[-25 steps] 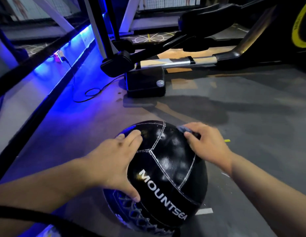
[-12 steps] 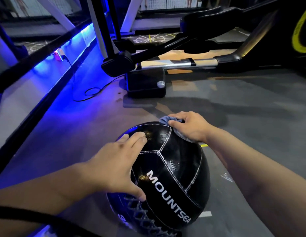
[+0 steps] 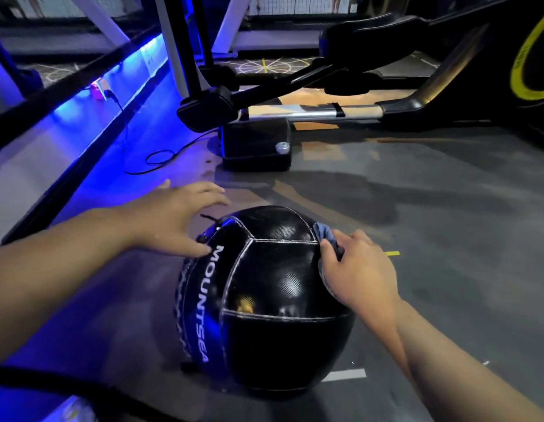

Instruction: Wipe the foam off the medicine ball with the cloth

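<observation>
one medicine ball [image 3: 273, 300] on the floor [image 3: 447, 239]: left hand [image 3: 173, 217], fingers spread, touches its left; right hand [image 3: 359, 269] pinches one cloth [image 3: 324, 234] against its right.

Grey gym floor [image 3: 447, 208] with yellow markings; a blue strip light [image 3: 150, 54] glows along the left, and a black exercise machine [image 3: 255, 144] stands behind.
</observation>
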### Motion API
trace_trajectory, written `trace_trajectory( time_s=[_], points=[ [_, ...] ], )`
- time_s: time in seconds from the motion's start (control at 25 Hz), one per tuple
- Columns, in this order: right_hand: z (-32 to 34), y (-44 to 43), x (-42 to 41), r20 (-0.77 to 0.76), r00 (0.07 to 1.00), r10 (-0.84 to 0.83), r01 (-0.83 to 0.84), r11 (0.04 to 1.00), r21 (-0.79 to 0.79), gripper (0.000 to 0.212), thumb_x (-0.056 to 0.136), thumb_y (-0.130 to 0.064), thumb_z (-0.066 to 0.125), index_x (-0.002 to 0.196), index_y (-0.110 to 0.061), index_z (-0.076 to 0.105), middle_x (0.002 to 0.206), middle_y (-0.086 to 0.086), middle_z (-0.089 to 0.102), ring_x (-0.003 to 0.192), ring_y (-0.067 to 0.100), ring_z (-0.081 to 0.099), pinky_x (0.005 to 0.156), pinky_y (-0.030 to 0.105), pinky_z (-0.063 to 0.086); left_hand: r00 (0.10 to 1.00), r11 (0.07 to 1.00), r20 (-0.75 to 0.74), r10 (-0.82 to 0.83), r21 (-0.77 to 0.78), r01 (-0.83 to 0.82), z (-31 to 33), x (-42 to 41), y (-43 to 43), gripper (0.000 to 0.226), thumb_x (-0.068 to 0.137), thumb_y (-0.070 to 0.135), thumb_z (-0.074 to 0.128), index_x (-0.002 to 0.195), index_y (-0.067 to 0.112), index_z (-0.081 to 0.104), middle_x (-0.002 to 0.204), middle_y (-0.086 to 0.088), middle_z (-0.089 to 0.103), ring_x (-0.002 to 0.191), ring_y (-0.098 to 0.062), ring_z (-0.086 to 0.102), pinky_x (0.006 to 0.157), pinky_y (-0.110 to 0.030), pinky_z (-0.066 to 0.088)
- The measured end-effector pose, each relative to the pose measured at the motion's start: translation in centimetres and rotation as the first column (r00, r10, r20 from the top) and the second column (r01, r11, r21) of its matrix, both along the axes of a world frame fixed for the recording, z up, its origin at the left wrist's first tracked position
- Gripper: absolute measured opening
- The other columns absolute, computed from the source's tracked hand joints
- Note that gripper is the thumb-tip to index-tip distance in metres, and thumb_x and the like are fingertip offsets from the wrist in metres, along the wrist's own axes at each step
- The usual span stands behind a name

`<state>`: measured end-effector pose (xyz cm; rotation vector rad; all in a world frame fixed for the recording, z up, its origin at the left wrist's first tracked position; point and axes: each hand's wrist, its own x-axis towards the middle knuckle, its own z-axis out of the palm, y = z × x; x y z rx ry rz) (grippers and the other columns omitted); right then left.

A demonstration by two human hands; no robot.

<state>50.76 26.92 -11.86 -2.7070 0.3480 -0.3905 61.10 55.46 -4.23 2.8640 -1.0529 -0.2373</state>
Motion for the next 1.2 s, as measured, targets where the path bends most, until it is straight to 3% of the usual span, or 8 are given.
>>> trace_trajectory(
  time_s=[0.12,0.32,0.48,0.68,0.84,0.92,1.04,1.2],
  points=[
    [-1.3,-0.3,-0.6,0.065,0.997,-0.040,0.033,0.993,0.112,0.023,0.097,-0.041,0.046,0.095,-0.027,0.063,0.089,-0.001,0.055,0.086,0.034,0.060,0.067,0.035,0.045,0.982,0.995,-0.172,-0.073,-0.082,0.059,-0.4,-1.7,-2.8,0.098,0.059,0.073,0.074,0.142,0.050,0.028,0.148,0.028,0.026,0.132,0.004,0.032,0.112,-0.027,0.031],
    [-1.3,-1.5,0.6,0.094,0.990,-0.102,0.061,0.930,0.363,0.022,0.096,-0.035,0.053,0.104,-0.028,0.072,0.106,-0.007,0.067,0.100,0.021,0.063,0.074,0.029,0.042,0.984,0.993,-0.143,-0.107,-0.069,0.098,-2.3,-1.0,-4.4,0.105,0.054,0.078,0.072,0.143,0.052,0.022,0.152,0.023,0.021,0.138,-0.012,0.028,0.110,-0.032,0.034],
    [-0.5,1.9,0.4,0.341,0.893,0.295,-0.272,0.956,-0.114,0.030,0.092,-0.030,0.058,0.117,-0.021,0.071,0.122,-0.001,0.068,0.114,0.024,0.060,0.105,0.035,0.042,0.982,0.992,-0.165,-0.093,-0.098,0.077,-2.2,0.6,-4.7,0.103,0.053,0.074,0.076,0.141,0.048,0.029,0.146,0.024,0.029,0.133,-0.010,0.036,0.110,-0.036,0.038],
    [-1.2,3.4,-0.5,0.107,0.570,0.815,-0.686,0.543,-0.485,0.038,0.098,-0.034,0.048,0.133,-0.024,0.060,0.142,0.001,0.055,0.130,0.031,0.052,0.110,0.048,0.038,0.982,0.988,-0.157,-0.103,-0.130,0.083,-2.7,1.1,-3.1,0.101,0.050,0.071,0.080,0.138,0.047,0.034,0.139,0.023,0.037,0.128,-0.011,0.042,0.108,-0.039,0.039],
    [0.5,-1.3,5.4,0.188,0.911,0.366,-0.386,0.919,0.082,0.028,0.093,-0.031,0.060,0.119,-0.029,0.070,0.125,-0.005,0.067,0.117,0.022,0.061,0.101,0.028,0.043,0.980,0.991,-0.178,-0.085,-0.116,0.065,-2.5,0.3,-3.1,0.102,0.049,0.072,0.078,0.136,0.054,0.030,0.138,0.033,0.029,0.129,-0.009,0.035,0.107,-0.034,0.035],
    [0.4,-2.3,6.2,0.070,0.983,0.172,-0.184,0.941,0.283,0.027,0.092,-0.034,0.061,0.118,-0.034,0.069,0.122,-0.009,0.068,0.115,0.018,0.062,0.098,0.026,0.044,0.979,0.989,-0.178,-0.102,-0.121,0.081,-2.6,-0.1,-3.3,0.100,0.049,0.071,0.080,0.134,0.056,0.029,0.137,0.037,0.027,0.128,-0.007,0.034,0.105,-0.033,0.037],
    [-0.8,0.9,2.0,0.344,0.825,0.448,-0.479,0.878,0.006,0.028,0.090,-0.030,0.063,0.117,-0.027,0.071,0.124,-0.005,0.067,0.118,0.017,0.060,0.108,0.032,0.040,0.980,0.989,-0.184,-0.076,-0.141,0.050,-2.8,0.3,-2.9,0.099,0.045,0.070,0.082,0.129,0.056,0.032,0.134,0.035,0.031,0.124,-0.006,0.037,0.103,-0.035,0.042],
    [-1.0,4.4,-0.7,0.333,0.580,0.743,-0.677,0.668,-0.311,0.033,0.093,-0.030,0.061,0.124,-0.020,0.068,0.134,0.003,0.062,0.128,0.020,0.055,0.115,0.040,0.033,0.973,0.984,-0.223,-0.057,-0.179,0.017,-3.0,0.3,-1.0,0.102,0.041,0.068,0.086,0.128,0.051,0.037,0.131,0.031,0.037,0.124,-0.003,0.042,0.103,-0.035,0.042]
  ],
)
